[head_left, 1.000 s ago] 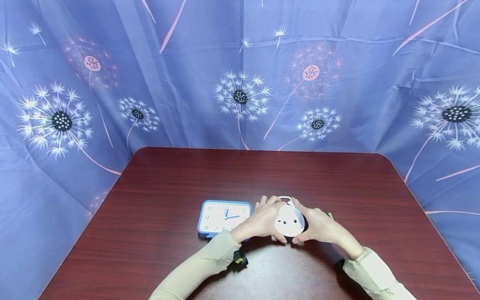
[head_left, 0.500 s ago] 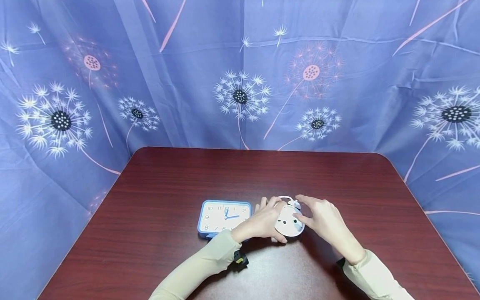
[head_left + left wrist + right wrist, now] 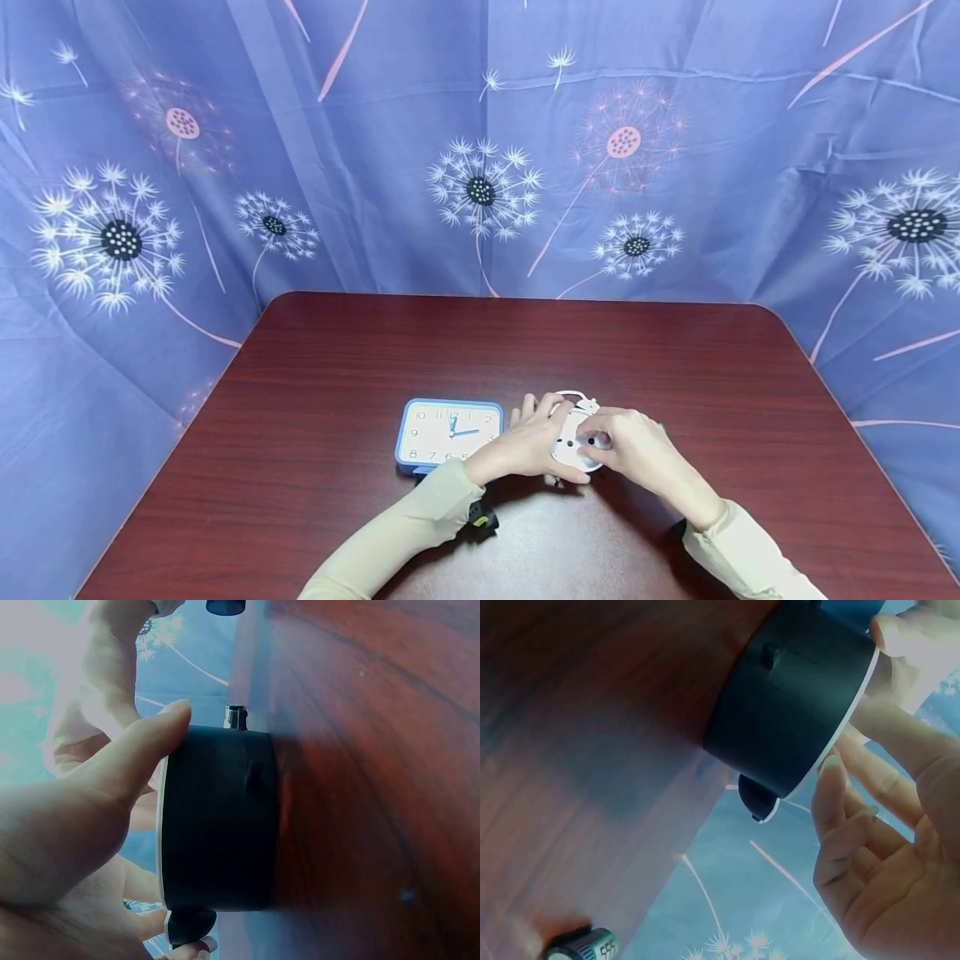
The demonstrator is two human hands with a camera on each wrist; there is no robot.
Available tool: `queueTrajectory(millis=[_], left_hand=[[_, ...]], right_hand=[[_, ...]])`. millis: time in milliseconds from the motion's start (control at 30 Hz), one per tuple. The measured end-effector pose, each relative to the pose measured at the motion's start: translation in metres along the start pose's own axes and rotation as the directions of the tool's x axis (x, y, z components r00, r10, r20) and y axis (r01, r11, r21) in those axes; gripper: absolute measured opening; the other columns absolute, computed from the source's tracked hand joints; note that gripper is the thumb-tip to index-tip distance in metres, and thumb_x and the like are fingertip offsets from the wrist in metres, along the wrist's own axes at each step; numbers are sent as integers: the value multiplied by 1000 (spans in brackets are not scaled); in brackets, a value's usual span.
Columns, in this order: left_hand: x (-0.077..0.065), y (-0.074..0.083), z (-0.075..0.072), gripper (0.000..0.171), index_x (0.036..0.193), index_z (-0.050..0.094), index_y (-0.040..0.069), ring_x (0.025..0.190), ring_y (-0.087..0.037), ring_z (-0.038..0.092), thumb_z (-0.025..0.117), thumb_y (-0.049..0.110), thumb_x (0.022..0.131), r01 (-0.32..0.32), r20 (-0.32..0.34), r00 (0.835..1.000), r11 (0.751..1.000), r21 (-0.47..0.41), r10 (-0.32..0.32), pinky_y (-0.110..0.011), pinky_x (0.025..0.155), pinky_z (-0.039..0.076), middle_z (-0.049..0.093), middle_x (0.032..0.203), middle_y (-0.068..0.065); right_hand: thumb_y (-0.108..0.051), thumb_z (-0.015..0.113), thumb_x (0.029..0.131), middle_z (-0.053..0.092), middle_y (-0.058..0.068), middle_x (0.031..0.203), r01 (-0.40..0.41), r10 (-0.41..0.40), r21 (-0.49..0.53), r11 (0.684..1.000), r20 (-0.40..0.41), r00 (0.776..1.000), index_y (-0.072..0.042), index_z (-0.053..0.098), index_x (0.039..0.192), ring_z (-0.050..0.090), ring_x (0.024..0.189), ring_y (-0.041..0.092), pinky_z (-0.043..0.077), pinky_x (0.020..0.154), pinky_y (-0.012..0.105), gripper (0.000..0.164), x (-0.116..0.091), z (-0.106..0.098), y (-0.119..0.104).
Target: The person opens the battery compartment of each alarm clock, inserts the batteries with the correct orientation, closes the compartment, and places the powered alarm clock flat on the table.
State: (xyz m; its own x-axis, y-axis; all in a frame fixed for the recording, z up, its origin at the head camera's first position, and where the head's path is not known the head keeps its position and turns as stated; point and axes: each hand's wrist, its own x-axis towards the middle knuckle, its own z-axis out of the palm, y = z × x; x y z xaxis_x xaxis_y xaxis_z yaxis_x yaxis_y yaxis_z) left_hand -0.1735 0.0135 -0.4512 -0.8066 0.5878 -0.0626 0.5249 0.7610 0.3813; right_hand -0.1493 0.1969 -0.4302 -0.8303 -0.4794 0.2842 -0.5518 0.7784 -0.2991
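Note:
A round alarm clock (image 3: 564, 450) lies face down, its white back up and its dark side wall (image 3: 217, 817) toward the left wrist camera. My left hand (image 3: 534, 442) holds it from the left, thumb along the near rim. Over the clock's back, the bent thumb and forefinger of my right hand (image 3: 633, 446) close in on either side of a small dark spot; the exact contact is partly hidden. The clock's white handle (image 3: 573, 393) shows beyond my hands. A small cylinder like a battery (image 3: 585, 946) lies on the table near my right hand.
A blue rectangular clock (image 3: 450, 433) with a white dial lies just left of my left hand. The dark red table (image 3: 375, 350) ends at a blue dandelion-print cloth (image 3: 360, 183) behind. A black wrist device (image 3: 482, 517) sits under my left cuff.
My right hand has let go of the clock's right side, lifted, and brought its thumb and forefinger onto the white back. My left hand stays around the clock, its thumb slightly further right.

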Motion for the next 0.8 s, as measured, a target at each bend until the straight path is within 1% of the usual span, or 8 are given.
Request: queueTrajectory(millis=[200,333,400,500,600,700,733,800], left_hand=[[-1,1,0,91,142,39,20,113,-23,37,73,66,71,5,11,1000,1000,17,-5,-29,80,31,34,147,-1],[0,1,0,91,143,37,19,115,-24,38,70,66,73,7,24,1000,1000,28,-7,-28,79,31,33,148,-1],[1,1,0,91,144,36,18,116,-24,38,69,66,74,7,30,1000,1000,27,-8,-28,79,31,33,149,-2],[2,1,0,93,145,35,17,117,-24,38,70,65,74,11,36,999,1000,22,-11,-29,81,32,33,150,-3],[2,1,0,95,146,34,16,118,-24,39,71,64,74,12,44,999,1000,19,-13,-30,83,33,33,150,-4],[2,1,0,95,145,34,15,116,-24,40,72,64,73,9,41,999,1000,25,-10,-30,82,33,33,150,-6],[2,1,0,94,144,35,15,115,-24,40,73,63,73,8,39,999,1000,26,-9,-29,81,33,34,149,-6],[2,2,0,94,143,35,15,114,-24,41,73,63,72,5,35,999,1000,27,-6,-29,80,33,35,148,-6]], right_hand=[[-23,84,70,69,-7,88,60,-60,-56,997,3,998,-22,74,85,63,74,10,47,54,24,18,-2,1,-1],[-26,83,72,70,-8,89,86,-84,-73,994,24,996,-21,75,86,64,79,12,50,57,25,17,-2,0,-1],[-26,82,72,70,-9,89,100,-97,-88,991,36,995,-21,75,87,65,83,12,53,62,27,17,-3,-1,-1],[-24,83,71,70,-11,84,146,-144,-118,982,33,989,-21,74,84,63,80,10,54,66,28,17,-3,-2,-2],[-19,84,67,65,-15,72,247,-249,-168,954,8,968,-21,69,75,56,71,8,51,66,27,17,-1,-1,-3],[-16,83,64,56,-15,63,354,-370,-235,905,-25,929,-21,61,66,49,64,8,43,59,25,23,0,0,-6],[-15,83,63,53,-15,61,380,-402,-261,888,-36,915,-21,58,64,48,63,8,41,59,24,25,0,0,-6],[-15,82,63,51,-13,59,408,-442,-300,862,-52,896,-19,55,62,46,61,9,36,56,24,27,0,1,-8]])
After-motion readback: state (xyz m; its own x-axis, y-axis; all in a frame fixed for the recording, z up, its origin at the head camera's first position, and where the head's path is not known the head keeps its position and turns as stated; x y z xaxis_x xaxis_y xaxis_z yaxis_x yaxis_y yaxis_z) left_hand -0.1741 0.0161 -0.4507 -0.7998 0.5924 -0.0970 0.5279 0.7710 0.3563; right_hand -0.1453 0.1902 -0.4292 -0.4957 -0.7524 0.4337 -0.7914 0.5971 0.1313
